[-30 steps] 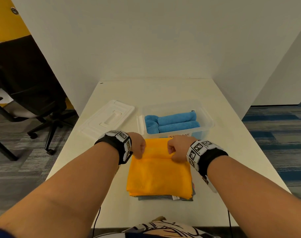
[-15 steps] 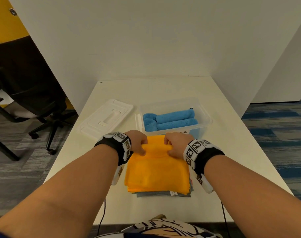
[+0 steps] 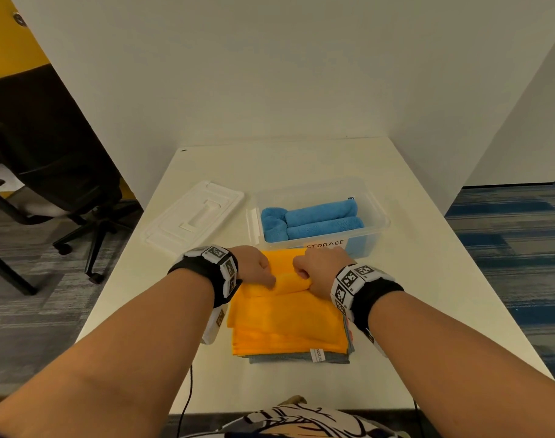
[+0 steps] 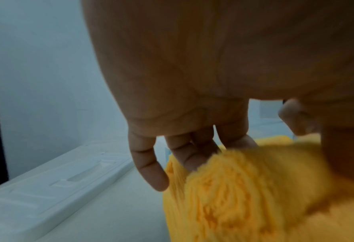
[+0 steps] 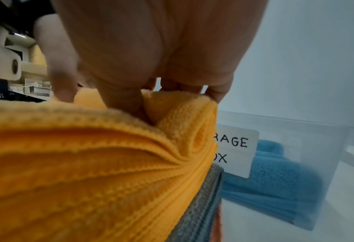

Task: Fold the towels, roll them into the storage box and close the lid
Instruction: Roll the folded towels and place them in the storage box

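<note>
While one second ago the far edge of the orange towel (image 3: 287, 320) was only pinched flat between the two hands, it is now turned over into a short roll (image 3: 290, 281) in the middle of the head frame, so I judge that the rolling step has begun. At the left of the frame, the lid (image 3: 192, 218) lies on the table (image 3: 428, 279) in the same place as before, not yet needed. A little to the right, the left hand (image 3: 254, 267) has its grip curled on the left end of the roll; the left wrist view shows the fingers (image 4: 190, 155) behind the fluffy end and the thumb in front of it. In the centre, most of the towel is still flat, and it lies on top of a grey towel (image 3: 298, 358), whose edge shows at the lower side. Further right, the right hand (image 3: 322, 271) holds the right end in the same way, with its thumb pressed into the spiral in the right wrist view. Above the hands, at centre right, the storage box (image 3: 377, 210) is open and touches the far edge of the towel; blue rolled towels (image 3: 320, 218) are already inside. In my judgement, the roll must go on toward the lower edge before it can go into the box.
</note>
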Motion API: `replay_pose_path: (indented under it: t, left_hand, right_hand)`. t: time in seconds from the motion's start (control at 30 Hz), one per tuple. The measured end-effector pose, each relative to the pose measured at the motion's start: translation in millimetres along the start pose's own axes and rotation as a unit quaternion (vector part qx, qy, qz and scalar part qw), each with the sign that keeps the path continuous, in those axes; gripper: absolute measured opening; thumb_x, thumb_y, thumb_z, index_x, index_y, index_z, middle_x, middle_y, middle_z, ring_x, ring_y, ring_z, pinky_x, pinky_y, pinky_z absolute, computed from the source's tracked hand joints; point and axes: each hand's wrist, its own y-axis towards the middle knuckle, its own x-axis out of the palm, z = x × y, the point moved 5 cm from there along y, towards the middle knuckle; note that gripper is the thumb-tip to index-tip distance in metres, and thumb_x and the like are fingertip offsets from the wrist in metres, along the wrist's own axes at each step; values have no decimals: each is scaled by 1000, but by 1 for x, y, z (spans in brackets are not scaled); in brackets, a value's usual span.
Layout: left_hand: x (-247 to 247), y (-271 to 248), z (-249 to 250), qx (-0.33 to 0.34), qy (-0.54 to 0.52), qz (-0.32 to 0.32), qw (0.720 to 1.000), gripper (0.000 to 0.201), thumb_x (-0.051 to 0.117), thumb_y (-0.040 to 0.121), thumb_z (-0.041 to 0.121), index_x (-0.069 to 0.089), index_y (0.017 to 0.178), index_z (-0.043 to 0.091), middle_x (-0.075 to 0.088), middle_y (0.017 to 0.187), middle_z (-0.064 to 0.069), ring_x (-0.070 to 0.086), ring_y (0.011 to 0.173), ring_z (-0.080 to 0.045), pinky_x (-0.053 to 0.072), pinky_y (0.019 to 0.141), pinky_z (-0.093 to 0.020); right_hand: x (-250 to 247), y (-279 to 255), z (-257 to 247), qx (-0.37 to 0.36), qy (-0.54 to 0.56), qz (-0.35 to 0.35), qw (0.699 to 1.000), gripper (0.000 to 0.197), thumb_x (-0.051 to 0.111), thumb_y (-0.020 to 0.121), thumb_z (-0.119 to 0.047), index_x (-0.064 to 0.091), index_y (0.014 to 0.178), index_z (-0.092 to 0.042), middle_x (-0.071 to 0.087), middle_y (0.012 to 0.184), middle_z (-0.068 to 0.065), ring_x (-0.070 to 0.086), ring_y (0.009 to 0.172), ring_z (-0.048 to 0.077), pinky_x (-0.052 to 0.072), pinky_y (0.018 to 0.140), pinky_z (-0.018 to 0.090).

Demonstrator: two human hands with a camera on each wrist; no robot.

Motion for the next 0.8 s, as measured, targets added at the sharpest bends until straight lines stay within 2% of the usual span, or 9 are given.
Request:
replay_pose_path:
  t: [0.1,0.17,0.27,0.33,0.43,0.53,0.6,0.7,0.8]
  left_hand:
    - [2,1,1,0,-2,-10,1000,26,68,83,40,51,69,26,49,74,7,46,73,-9,36,64,-20]
    - [5,3,3,11,26,-19,999,26,72,81,39,51,72,27,52,76,8,49,79,-10,37,65,-20]
    - [2,3,7,31,48,3,998,25,75,78,36,51,75,26,55,82,6,50,81,-12,38,62,-19]
    - [-2,2,8,45,42,35,998,28,77,76,34,51,83,25,54,88,5,50,83,-13,37,63,-21]
    - [-7,0,6,47,8,60,997,37,77,75,32,51,100,26,53,101,4,49,90,-13,38,70,-24]
    - [-5,0,7,42,14,47,998,45,74,80,31,56,120,23,55,109,3,48,93,-12,39,76,-24]
    - [-3,1,11,45,38,37,998,44,71,82,31,58,122,20,54,101,3,49,90,-11,38,74,-23]
    - [0,1,11,35,47,20,998,41,69,83,30,58,120,17,53,98,2,49,88,-13,39,72,-24]
    - [-1,1,8,27,11,7,1000,41,70,83,33,54,117,17,51,102,1,48,90,-13,38,63,-20]
  right_hand:
    - [1,0,0,5,15,-10,1000,15,55,85,-19,45,85,-31,52,96,-2,50,89,19,37,86,37]
    - [1,0,2,16,38,-26,999,11,59,83,-32,48,86,-32,51,98,-4,51,92,18,39,90,40]
    - [1,0,4,42,83,-56,994,21,57,82,-49,53,87,-30,54,98,-4,53,92,17,43,84,37]
    - [0,0,6,47,100,-60,992,20,57,83,-47,52,88,-28,58,94,-4,55,89,17,43,77,33]
    - [3,0,9,53,124,-60,989,26,62,81,-42,44,96,-28,56,90,-4,56,85,18,45,73,33]
    - [2,2,8,49,105,-55,992,38,64,81,-42,45,111,-30,56,100,-6,56,93,17,45,82,36]
    - [1,3,4,32,56,-61,996,40,61,84,-44,50,119,-29,54,110,-5,54,101,18,39,91,39]
    - [-2,5,0,13,27,-42,999,32,59,85,-45,52,110,-27,50,105,-3,52,98,19,36,92,41]
    - [-4,4,-1,-1,54,-21,998,29,61,85,-40,39,97,-26,48,96,-3,51,88,18,43,84,38]
